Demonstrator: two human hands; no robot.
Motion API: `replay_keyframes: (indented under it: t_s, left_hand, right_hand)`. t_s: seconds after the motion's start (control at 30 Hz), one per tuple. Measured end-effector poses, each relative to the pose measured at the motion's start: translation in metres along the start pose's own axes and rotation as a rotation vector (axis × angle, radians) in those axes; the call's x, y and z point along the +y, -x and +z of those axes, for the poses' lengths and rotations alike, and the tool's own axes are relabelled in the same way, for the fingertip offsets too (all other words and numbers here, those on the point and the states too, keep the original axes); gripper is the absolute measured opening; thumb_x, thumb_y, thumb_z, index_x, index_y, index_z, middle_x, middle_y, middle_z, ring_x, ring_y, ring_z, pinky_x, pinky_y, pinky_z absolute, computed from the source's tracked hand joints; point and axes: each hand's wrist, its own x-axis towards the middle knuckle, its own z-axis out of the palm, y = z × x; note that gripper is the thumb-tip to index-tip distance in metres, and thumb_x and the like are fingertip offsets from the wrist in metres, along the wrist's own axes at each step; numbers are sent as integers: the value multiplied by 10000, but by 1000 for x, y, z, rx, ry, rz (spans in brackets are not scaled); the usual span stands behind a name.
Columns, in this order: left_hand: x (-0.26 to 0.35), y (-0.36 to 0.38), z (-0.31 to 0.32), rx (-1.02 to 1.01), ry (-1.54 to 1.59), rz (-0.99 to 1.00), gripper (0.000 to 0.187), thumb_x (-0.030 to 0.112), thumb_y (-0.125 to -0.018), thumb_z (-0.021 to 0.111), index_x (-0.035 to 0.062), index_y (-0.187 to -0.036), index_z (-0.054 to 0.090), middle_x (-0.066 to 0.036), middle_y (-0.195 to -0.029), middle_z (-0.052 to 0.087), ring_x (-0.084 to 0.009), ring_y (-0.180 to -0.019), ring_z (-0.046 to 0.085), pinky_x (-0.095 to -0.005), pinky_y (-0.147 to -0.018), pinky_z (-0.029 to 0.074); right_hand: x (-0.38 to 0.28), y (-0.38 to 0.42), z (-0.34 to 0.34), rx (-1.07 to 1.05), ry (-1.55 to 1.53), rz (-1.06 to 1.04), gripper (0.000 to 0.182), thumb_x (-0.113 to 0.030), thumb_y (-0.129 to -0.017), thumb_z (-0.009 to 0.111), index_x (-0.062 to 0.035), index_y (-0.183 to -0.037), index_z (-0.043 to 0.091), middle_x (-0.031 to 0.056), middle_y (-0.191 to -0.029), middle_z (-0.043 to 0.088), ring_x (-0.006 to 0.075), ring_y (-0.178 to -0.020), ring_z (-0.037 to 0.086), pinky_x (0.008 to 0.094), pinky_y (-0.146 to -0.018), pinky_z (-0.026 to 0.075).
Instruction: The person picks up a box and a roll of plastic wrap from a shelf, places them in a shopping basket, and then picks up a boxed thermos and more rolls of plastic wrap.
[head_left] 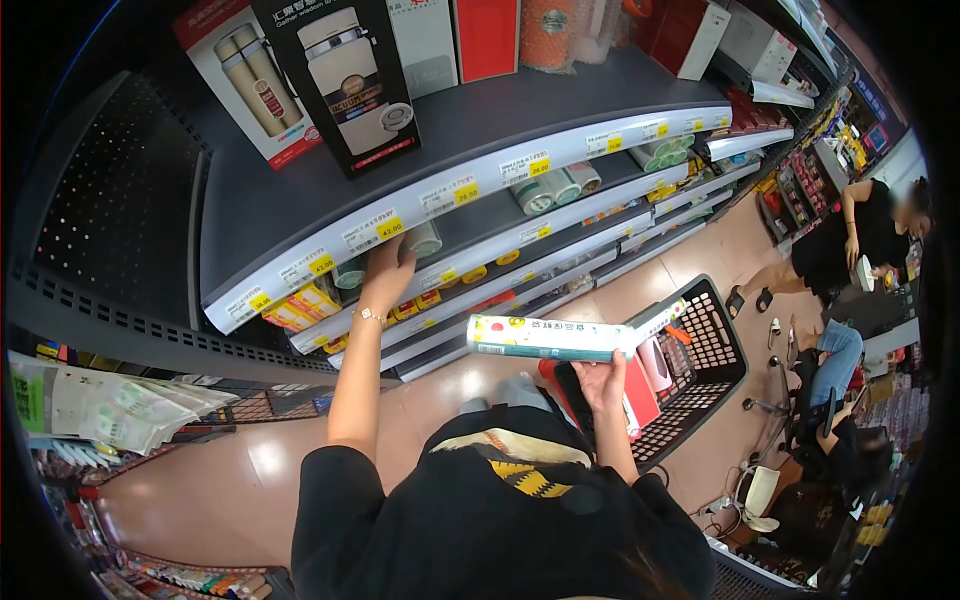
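My right hand [602,384] is closed around the lower end of a long white and green packaged roll [545,338] with yellow print, lying roughly level in front of me. A dark flat object [573,393] shows beside that palm; I cannot make out what it is. My left hand [390,268] reaches under the price rail into the second shelf. Its fingertips are partly hidden among rolls, with a pale roll end [424,238] to the right and a greenish roll [350,272] to the left.
A black shopping basket [722,330] with a red box [640,398] inside stands to my right. Boxed vacuum flasks [352,85] line the upper shelf [480,115]. More rolls [560,185] lie further along. At the right are a standing person [850,235] and a seated person [830,375].
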Motion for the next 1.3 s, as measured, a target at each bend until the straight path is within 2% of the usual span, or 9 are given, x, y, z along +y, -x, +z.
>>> replay_keyframes:
  t_s: [0.07, 0.17, 0.3, 0.4, 0.53, 0.57, 0.67, 0.97, 1.3]
  left_hand:
    - [6, -7, 2, -113, 22, -94, 446, 11, -748, 433, 71, -1189, 432, -158, -1193, 453, -285, -1085, 431, -328, -892, 347]
    - [-37, -17, 31, -131, 646, -224, 350, 113, -775, 462, 4, -1107, 481, -159, -1076, 538, -282, -1052, 472, -318, -878, 350]
    - [-1, -23, 17, 42, 384, -285, 322, 198, -812, 498, -8, -1059, 514, -155, -1091, 533, -265, -1070, 463, -299, -880, 348]
    - [-1, -34, 32, 33, 195, -181, 342, 259, -816, 516, 5, -1045, 531, -123, -1039, 572, -203, -920, 545, -292, -804, 394]
    - [27, -52, 50, -296, -21, -262, 586, 372, -779, 524, 35, -1231, 367, -187, -1240, 402, -300, -1134, 402, -322, -929, 318]
    - [34, -56, 51, -396, -16, -180, 658, 384, -769, 525, 28, -1272, 293, -206, -1305, 297, -318, -1218, 277, -327, -989, 237]
    - [49, -59, 61, -369, -8, -6, 642, 411, -755, 514, -10, -1215, 360, -220, -1256, 354, -328, -1188, 315, -359, -968, 264]
    - [72, -66, 68, -366, 34, -62, 692, 377, -742, 576, 34, -1274, 298, -186, -1305, 307, -301, -1220, 275, -338, -996, 231]
    - [70, -74, 68, -368, -76, -19, 556, 341, -743, 572, 63, -1202, 427, -166, -1254, 387, -298, -1160, 362, -338, -959, 293]
  right_hand:
    - [-2, -9, -4, -16, 17, 19, 510, -360, -765, 550, -21, -1121, 411, 91, -994, 519, 175, -824, 514, 390, -816, 460]
    - [-5, -28, -9, -33, 31, 40, 533, -368, -771, 542, -19, -1145, 394, 116, -1075, 506, 224, -954, 515, 378, -808, 465]
    - [-16, -53, -18, -64, 45, 55, 545, -375, -771, 542, -22, -1155, 386, 129, -1100, 497, 248, -985, 512, 378, -804, 468]
    - [-25, -66, -12, -49, 56, 35, 544, -376, -766, 551, -27, -1150, 391, 124, -1071, 508, 244, -945, 526, 382, -802, 470]
    - [-26, -74, -17, -34, 22, 4, 541, -373, -759, 567, -33, -1143, 396, 116, -1056, 510, 241, -929, 527, 391, -809, 465]
    - [-26, -73, -19, -27, 23, 2, 538, -370, -759, 568, -35, -1143, 396, 116, -1065, 506, 242, -936, 524, 393, -817, 459]
    - [-30, -67, -20, -7, 21, -6, 535, -365, -757, 570, -42, -1145, 395, 116, -1093, 493, 248, -959, 514, 398, -835, 445]
    - [-38, -51, -44, 57, 47, -28, 551, -393, -767, 546, -56, -1171, 382, 112, -1135, 480, 269, -1026, 481, 412, -873, 408]
    - [-36, -53, -55, 65, 86, 3, 545, -409, -772, 531, -52, -1161, 396, 117, -1123, 491, 263, -1032, 477, 398, -875, 404]
